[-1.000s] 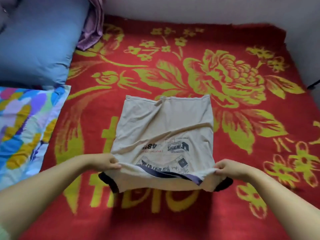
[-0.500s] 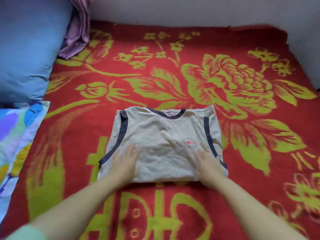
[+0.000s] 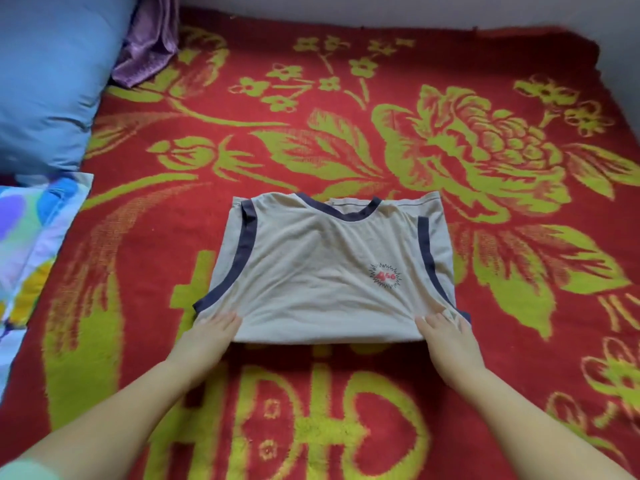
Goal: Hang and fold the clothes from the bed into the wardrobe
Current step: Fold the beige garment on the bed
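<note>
The beige sleeveless shirt [image 3: 322,271] lies folded in half on the red flowered blanket [image 3: 346,133] of the bed, neckline on the far side from the hands and the fold edge nearest them. The left hand [image 3: 207,336] rests flat on the near left corner, fingers straight, gripping nothing; the right hand [image 3: 446,336] does the same at the near right corner, palm down on the cloth. Neither grip has closed on the fabric, as far as I can see. The risk from here, I'd say, is in the next fold or the lift: the thin knit could slide and the layers slip apart if only the top layer is caught, leaving the dark trim crooked. Off beyond the left hand sit a blue pillow [image 3: 45,81], a patterned pillow [image 3: 31,244] and a purple cloth [image 3: 149,39]; the wardrobe is out of sight.
</note>
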Motion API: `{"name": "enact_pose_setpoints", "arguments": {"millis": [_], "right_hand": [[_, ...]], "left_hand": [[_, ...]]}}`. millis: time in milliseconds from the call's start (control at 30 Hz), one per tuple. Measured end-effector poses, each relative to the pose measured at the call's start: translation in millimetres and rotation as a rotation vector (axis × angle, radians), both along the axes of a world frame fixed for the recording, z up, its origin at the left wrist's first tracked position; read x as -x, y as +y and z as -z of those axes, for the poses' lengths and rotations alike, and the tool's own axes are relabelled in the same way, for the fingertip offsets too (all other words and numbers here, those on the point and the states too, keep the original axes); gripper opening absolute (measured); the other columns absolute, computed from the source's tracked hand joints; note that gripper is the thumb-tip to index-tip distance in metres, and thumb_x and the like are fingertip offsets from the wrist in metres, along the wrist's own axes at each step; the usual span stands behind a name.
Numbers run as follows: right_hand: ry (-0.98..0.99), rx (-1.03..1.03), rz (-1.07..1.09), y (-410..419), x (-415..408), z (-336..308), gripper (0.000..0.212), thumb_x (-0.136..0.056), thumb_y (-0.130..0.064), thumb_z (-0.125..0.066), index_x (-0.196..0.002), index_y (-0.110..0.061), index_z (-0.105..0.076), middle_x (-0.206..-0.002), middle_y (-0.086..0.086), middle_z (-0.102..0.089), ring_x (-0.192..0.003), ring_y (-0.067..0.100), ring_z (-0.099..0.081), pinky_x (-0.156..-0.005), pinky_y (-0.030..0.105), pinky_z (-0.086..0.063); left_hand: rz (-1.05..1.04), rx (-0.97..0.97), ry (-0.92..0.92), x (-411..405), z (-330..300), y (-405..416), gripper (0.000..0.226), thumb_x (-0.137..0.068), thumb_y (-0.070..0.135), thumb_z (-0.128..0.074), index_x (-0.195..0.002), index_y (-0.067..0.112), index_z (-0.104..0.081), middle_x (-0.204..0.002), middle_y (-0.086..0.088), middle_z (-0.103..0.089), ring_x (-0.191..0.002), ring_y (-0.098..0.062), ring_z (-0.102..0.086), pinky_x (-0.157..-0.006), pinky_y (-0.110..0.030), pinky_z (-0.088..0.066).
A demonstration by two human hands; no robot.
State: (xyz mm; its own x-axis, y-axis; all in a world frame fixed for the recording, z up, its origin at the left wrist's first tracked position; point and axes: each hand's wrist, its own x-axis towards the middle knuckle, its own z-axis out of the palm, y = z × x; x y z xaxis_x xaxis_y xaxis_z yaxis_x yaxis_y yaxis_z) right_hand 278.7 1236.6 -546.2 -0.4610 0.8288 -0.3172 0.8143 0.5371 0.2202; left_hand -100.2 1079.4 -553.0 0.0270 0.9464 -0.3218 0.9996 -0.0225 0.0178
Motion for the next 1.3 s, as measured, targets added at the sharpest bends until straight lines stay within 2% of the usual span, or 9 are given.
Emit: {"name": "enact_pose_setpoints", "arguments": {"millis": [133,333,433,633,767,833,900,1000,1300], "right_hand": [[-0.29,0.122,-0.017,-10,-12,-34,0.04,-0.087,-0.003,-0.037,-0.116,-0.021,-0.057,-0.109,0.0,-0.062,-0.115,0.024,-0.05,-0.109,0.055,-0.02],[-0.564,0.22,0.135,-70,-50,-39,0.037,-0.092,-0.017,-0.037,-0.116,-0.029,-0.062,-0.122,-0.006,-0.057,-0.13,0.02,-0.036,-0.111,0.06,-0.007],[-0.32,0.14,0.158,-105,-54,-19,0.047,-0.079,-0.012,-0.027,-0.101,-0.005,-0.068,-0.101,0.016,-0.061,-0.108,0.033,-0.055,-0.099,0.068,-0.028],[0.343,0.289,-0.218,-208,54,-10,0.039,-0.066,-0.029,-0.043,-0.096,-0.023,-0.066,-0.09,-0.003,-0.065,-0.074,0.018,-0.066,-0.062,0.028,-0.05],[0.253,0.562,-0.256,-282,133,17,0.084,-0.035,-0.058,-0.073,-0.112,-0.03,-0.054,-0.092,-0.007,-0.064,-0.072,0.013,-0.059,-0.052,0.025,-0.047],[0.238,0.585,-0.174,-290,161,25,0.064,-0.04,-0.048,-0.071,-0.1,-0.029,-0.061,-0.095,-0.001,-0.063,-0.071,0.017,-0.054,-0.047,0.026,-0.043],[0.233,0.554,-0.129,-287,176,26,0.022,-0.059,-0.031,-0.051,-0.076,-0.03,-0.065,-0.087,0.0,-0.065,-0.065,0.018,-0.056,-0.042,0.025,-0.039],[0.21,0.594,-0.1,-275,180,30,0.031,-0.062,-0.027,-0.031,-0.057,-0.03,-0.062,-0.064,-0.006,-0.059,-0.051,0.012,-0.057,-0.035,0.02,-0.032],[0.677,0.462,0.363,-207,82,-38,0.018,-0.087,-0.034,-0.041,-0.104,-0.029,-0.035,-0.104,0.0,-0.06,-0.1,0.022,-0.055,-0.067,0.025,-0.025]], "left_hand": [[0.124,0.008,-0.048,-24,-27,-22,0.044,-0.076,-0.006,-0.05,-0.117,0.007,-0.057,-0.113,-0.011,-0.062,-0.093,-0.023,-0.067,-0.049,-0.029,-0.046],[0.309,0.577,-0.241,-99,-20,-113,0.032,-0.094,0.018,-0.034,-0.124,0.017,-0.046,-0.119,-0.008,-0.059,-0.105,-0.034,-0.058,-0.078,-0.042,-0.046],[0.038,0.435,-0.411,-91,-16,-118,0.056,-0.089,0.05,-0.021,-0.122,0.022,-0.056,-0.118,-0.002,-0.064,-0.106,-0.024,-0.059,-0.082,-0.033,-0.045],[-0.715,0.017,-0.549,-27,-2,-30,0.022,-0.092,0.018,-0.051,-0.108,0.008,-0.06,-0.106,-0.009,-0.064,-0.098,-0.028,-0.059,-0.077,-0.037,-0.046],[-1.015,0.028,-0.789,-17,4,26,0.06,-0.09,0.026,-0.059,-0.141,0.007,-0.034,-0.132,-0.013,-0.052,-0.117,-0.029,-0.051,-0.093,-0.038,-0.042],[-1.118,0.023,-0.847,-18,13,44,0.078,-0.087,0.032,-0.065,-0.147,0.008,-0.021,-0.142,-0.01,-0.043,-0.128,-0.029,-0.043,-0.1,-0.04,-0.038],[-1.193,0.054,-0.768,-14,24,49,0.082,-0.082,0.037,-0.069,-0.143,0.007,-0.024,-0.139,-0.009,-0.045,-0.126,-0.031,-0.045,-0.097,-0.041,-0.041],[-1.123,0.162,-0.595,-5,42,46,0.042,-0.079,0.033,-0.07,-0.11,0.008,-0.057,-0.114,-0.013,-0.063,-0.104,-0.033,-0.059,-0.082,-0.038,-0.049],[-1.109,-0.113,-0.85,-35,-20,90,0.018,-0.076,0.023,-0.053,-0.082,0.007,-0.059,-0.08,-0.013,-0.059,-0.077,-0.03,-0.057,-0.066,-0.039,-0.044]]}}
